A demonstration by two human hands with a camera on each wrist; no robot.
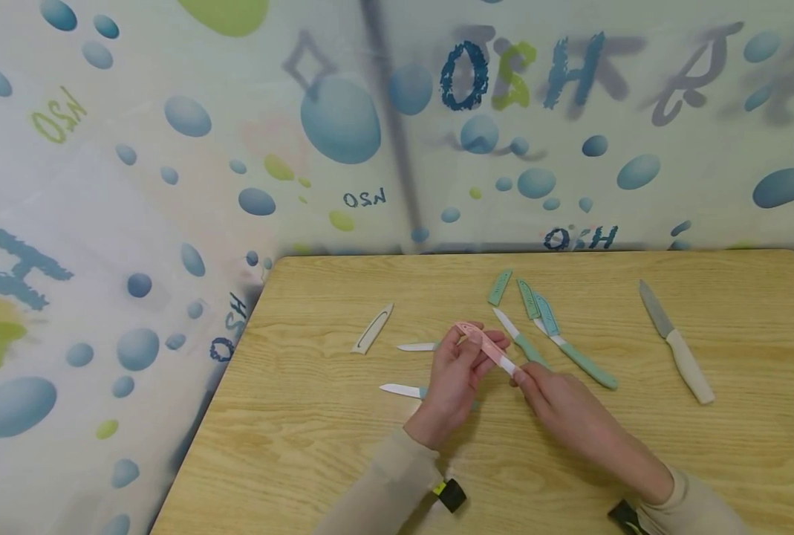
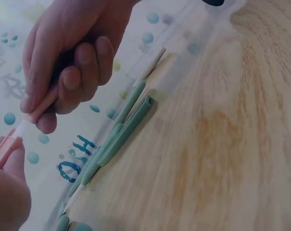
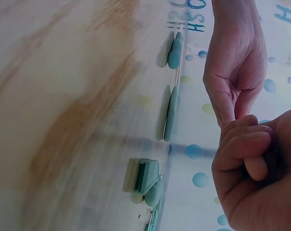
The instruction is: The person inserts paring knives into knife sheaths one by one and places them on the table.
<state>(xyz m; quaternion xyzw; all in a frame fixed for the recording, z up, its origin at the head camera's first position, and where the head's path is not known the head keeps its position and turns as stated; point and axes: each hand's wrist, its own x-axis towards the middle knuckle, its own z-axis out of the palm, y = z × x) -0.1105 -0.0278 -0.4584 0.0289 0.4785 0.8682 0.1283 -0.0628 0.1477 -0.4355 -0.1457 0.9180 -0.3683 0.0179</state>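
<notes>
My left hand (image 1: 451, 379) holds a pink sheath (image 1: 489, 349) between thumb and fingers above the table. My right hand (image 1: 570, 409) grips the pink handle (image 2: 48, 102) of a small knife, fingers curled round it. A short stretch of white blade (image 1: 507, 365) shows between handle and sheath; the rest sits inside the sheath. In the right wrist view the handle's rounded end (image 3: 256, 168) pokes out of the right fist. Behind the left hand lie two white-bladed knives, the upper blade (image 1: 415, 347) and the lower blade (image 1: 399, 390), their handles partly hidden.
A white sheath (image 1: 373, 329) lies at left. Beyond the hands are a green-handled knife (image 1: 530, 348), another green-handled knife (image 1: 587, 365), a blue sheath (image 1: 547, 316) and green sheaths (image 1: 500, 287). A larger knife with a cream handle (image 1: 691, 368) lies at right. A patterned curtain (image 1: 343, 215) backs the table.
</notes>
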